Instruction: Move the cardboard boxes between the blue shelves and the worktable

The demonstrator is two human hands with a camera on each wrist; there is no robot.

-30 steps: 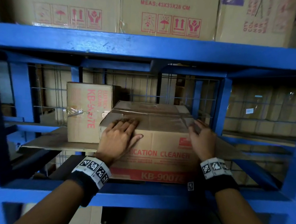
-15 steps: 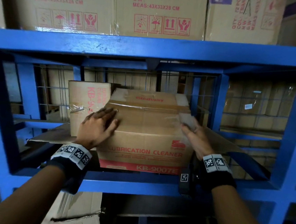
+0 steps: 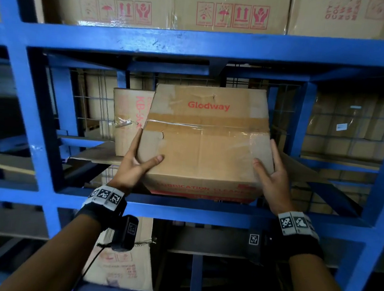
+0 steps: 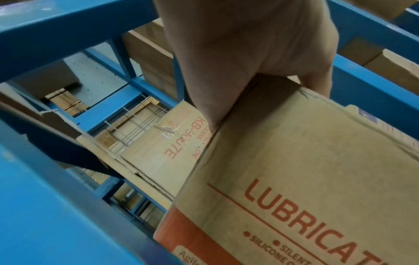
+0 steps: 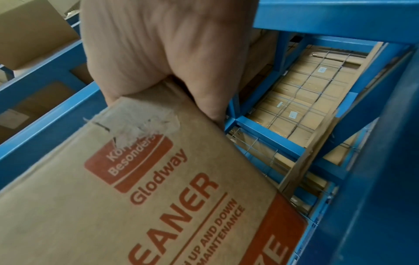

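The left hand [image 3: 137,163] holds the left side of the cardboard box [image 3: 206,147], thumb [image 3: 155,160] lying across the taped top near the front corner and the fingers running back along the side wall; the right hand [image 3: 272,175] mirrors it on the right side, thumb on top and fingers stretched along the side. From the wrist views, each hand [image 4: 249,53] wraps a top corner of the box [image 4: 306,179], the right hand [image 5: 170,53] just above a scuffed patch of torn tape on the box [image 5: 147,197]. The box is brown, sealed with clear tape, printed in red with "Glodway" on top and "LUBRICATION CLEANER" on the front above a red band. It is tilted, top turned toward the camera, in the middle bay of the blue shelves [image 3: 197,44], over the front rail. Just behind it to the left stands a second box [image 3: 127,119] with red sideways lettering, on a flat cardboard sheet [image 3: 95,154]. Wire mesh [image 3: 88,108] backs the bay, with more stacked cartons behind it. Large cartons [image 3: 229,7] with red handling symbols fill the shelf above, and another box [image 3: 123,266] sits on the level below.
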